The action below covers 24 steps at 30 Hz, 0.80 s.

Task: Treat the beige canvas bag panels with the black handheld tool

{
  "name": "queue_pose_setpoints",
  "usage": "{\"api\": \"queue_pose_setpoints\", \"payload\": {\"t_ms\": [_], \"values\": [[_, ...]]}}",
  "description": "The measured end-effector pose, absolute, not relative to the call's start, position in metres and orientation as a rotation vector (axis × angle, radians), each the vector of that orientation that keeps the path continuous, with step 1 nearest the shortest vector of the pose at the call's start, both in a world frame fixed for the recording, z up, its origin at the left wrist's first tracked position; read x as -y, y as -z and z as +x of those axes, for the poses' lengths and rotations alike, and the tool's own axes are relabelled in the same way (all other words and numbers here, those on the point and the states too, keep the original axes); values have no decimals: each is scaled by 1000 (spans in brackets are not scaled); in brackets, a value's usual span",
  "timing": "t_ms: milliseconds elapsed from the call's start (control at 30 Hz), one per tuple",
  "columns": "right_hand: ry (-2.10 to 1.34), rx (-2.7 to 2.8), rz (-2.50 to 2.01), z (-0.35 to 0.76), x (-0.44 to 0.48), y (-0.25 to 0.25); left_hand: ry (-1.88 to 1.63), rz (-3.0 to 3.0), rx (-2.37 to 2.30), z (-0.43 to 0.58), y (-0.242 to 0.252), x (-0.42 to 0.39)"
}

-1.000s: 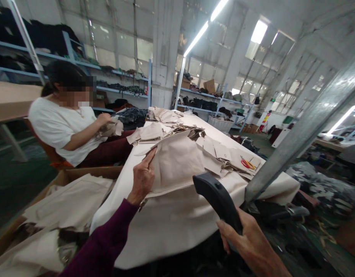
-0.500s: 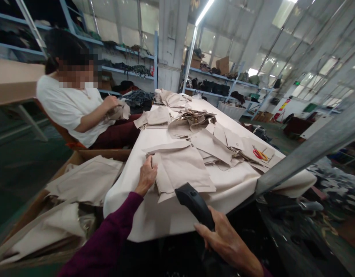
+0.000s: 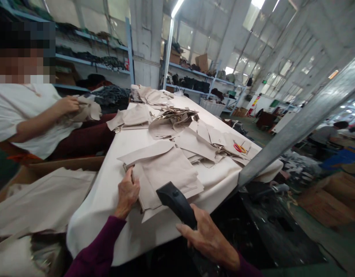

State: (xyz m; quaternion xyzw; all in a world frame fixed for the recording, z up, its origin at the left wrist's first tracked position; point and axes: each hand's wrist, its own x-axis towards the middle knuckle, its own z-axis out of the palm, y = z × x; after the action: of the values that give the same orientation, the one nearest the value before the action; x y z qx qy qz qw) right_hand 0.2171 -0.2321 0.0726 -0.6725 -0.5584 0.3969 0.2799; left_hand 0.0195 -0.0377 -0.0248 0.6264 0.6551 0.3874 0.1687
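Note:
My left hand (image 3: 127, 193) pinches the left edge of a flat stack of beige fabric pieces (image 3: 165, 173) lying on the near part of the white-covered table (image 3: 114, 154). Its fingers are closed on the stack's edge. Lower down, my right hand (image 3: 207, 238) is wrapped round a black handle (image 3: 177, 204) that rises over the table's front edge, just touching the near side of the stack.
More beige pieces (image 3: 177, 123) are heaped across the table, with red-and-yellow scissors (image 3: 240, 148) at the right. A seated person in a white shirt (image 3: 24, 111) handles fabric at the left. A cardboard box of fabric (image 3: 44, 196) stands below; a slanted metal post (image 3: 295, 130) crosses the right.
The lifted beige stack has come down flat on the table, my left hand still on its edge. The black handle in my right hand has moved left and lower.

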Motion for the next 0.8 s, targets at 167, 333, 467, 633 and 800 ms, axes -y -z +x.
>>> {"api": "queue_pose_setpoints", "payload": {"t_ms": [167, 333, 467, 633, 800], "values": [[-930, 1392, -1904, 257, 250, -83, -1035, 1807, -1929, 17, 29, 36], [-975, 1296, -1915, 284, 246, -58, -879, 2047, -2064, -2, 7, 42], [-962, 1280, -1874, 295, 235, -52, -932, 2340, -2094, 6, -30, 32], [-874, 1302, -1855, 296, 223, -72, -688, 2508, -1584, 64, -41, -19], [-875, 1287, -1843, 286, 221, -79, -587, 2398, -1321, 81, -39, -60]]}}
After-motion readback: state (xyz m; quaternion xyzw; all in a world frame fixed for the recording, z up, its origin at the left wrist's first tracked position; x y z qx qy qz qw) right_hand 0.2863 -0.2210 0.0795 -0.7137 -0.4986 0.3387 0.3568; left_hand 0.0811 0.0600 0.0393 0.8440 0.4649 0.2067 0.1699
